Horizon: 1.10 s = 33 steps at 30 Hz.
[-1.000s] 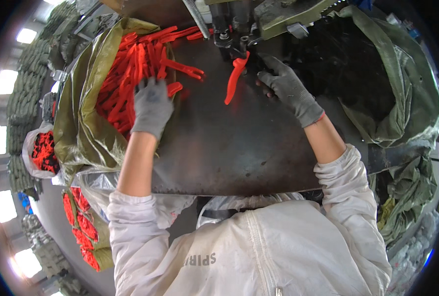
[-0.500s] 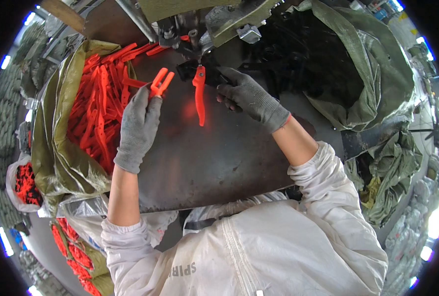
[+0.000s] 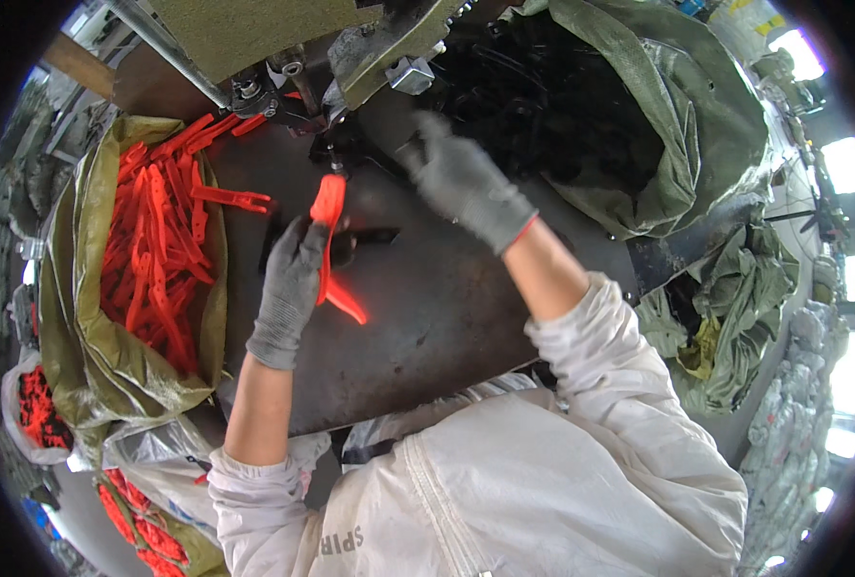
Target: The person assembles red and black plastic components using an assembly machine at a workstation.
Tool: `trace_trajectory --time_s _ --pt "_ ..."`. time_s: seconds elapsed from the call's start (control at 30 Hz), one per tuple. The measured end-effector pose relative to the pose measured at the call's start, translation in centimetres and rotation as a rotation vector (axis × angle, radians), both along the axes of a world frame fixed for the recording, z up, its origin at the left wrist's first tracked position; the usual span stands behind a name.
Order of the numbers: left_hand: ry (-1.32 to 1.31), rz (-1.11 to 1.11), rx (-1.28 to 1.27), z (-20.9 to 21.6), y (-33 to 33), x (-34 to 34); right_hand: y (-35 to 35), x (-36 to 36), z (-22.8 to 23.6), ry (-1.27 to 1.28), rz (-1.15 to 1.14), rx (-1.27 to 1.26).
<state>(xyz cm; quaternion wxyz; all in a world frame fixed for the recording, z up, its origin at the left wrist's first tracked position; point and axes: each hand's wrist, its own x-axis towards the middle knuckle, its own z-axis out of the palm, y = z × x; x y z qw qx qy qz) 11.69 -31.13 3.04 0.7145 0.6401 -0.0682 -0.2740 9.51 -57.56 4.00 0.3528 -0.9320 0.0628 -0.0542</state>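
Observation:
My left hand (image 3: 297, 279), in a grey knit glove, is closed around a red plastic handle (image 3: 328, 200) just under the metal tip (image 3: 333, 159) of a machine. Another slim red piece (image 3: 347, 302) slants down below its fingers; whether the two are joined I cannot tell. A flat black part (image 3: 379, 236) sticks out beside the fingers, partly hidden by them. My right hand (image 3: 461, 183), gloved alike, is over the table near the heap of black parts (image 3: 543, 96). Its fingers are smeared by motion, and nothing in them can be made out.
A greenish sack (image 3: 72, 317) full of red handles (image 3: 158, 240) stands at the left, one forked handle (image 3: 235, 198) jutting over its edge. At the right rises a grey-green sack (image 3: 682, 125) by the black parts. The machine head (image 3: 264, 34) overhangs the dark metal table (image 3: 398, 337).
My left hand has gone from holding a forked red handle by the sack to gripping red pieces under the machine tip. My right hand has moved away from the tip. The whole view has shifted.

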Motion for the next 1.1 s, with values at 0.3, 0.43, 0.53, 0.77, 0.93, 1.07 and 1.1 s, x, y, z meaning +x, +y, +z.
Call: trace_trajectory --time_s 0.3,0.43,0.53,0.77,0.93,1.07,1.1 --pt "-0.007 0.037 0.191 3.2 -0.1 2.2 -0.5 -3.9 1.5 -0.134 -0.257 0.847" --pt "-0.113 -0.053 0.2 5.3 -1.4 5.0 -0.1 -1.4 3.0 0.074 -0.108 1.201" --pt "-0.079 -0.151 0.266 6.1 -2.0 6.1 1.5 -0.3 3.6 0.124 -0.08 1.026" --pt "-0.069 -0.184 0.297 4.5 -2.0 6.8 4.4 0.8 2.7 0.176 0.036 0.847" --pt "-1.122 -0.03 1.032 1.7 1.4 10.2 3.6 0.8 1.1 0.219 0.021 0.834" --pt "-1.391 -0.17 1.469 -0.3 7.1 13.8 4.1 0.8 1.2 0.253 0.007 0.803" --pt "-1.409 -0.194 1.431 -0.6 7.9 13.9 4.3 0.8 1.3 0.25 0.009 0.802"
